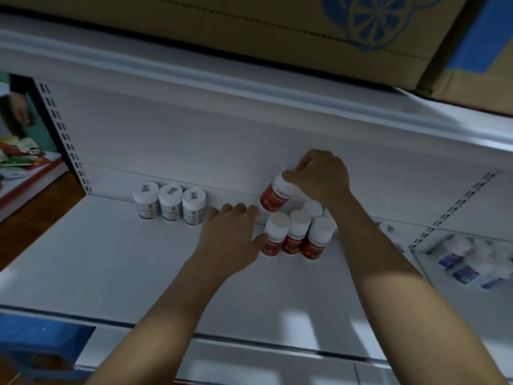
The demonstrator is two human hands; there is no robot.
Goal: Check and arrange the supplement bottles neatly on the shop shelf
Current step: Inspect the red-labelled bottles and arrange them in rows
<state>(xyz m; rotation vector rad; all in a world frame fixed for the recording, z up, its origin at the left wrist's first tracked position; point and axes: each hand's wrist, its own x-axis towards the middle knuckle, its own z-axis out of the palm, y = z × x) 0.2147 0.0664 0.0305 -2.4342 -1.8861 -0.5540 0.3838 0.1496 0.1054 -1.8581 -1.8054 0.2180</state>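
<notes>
Your right hand gripped the white cap of a white plastic supplement bottle with a red label, fingers curled round its top. You held it off the shelf, just in front of the back panel. It was tilted, its long axis running from the cap at the upper right down to the base at the lower left. The label carried a line of small characters and a white wavy line, but the writing was too blurred to read.

Your left hand lay wide and flat over the white metal shelf, fingers straight and holding nothing. Its thumb touched the leftmost of the upright red-labelled bottles, which stood close together directly below the held one, caps up. Their labels showed the same wavy line, and here too the text was unreadable.

Three white bottles with pale labels stood side by side against the back panel, well to the left, each with a small sticker on its cap. White bottles with blue labels sat on the neighbouring shelf to the right. A brown cardboard box with a blue printed emblem rested on the shelf above.
</notes>
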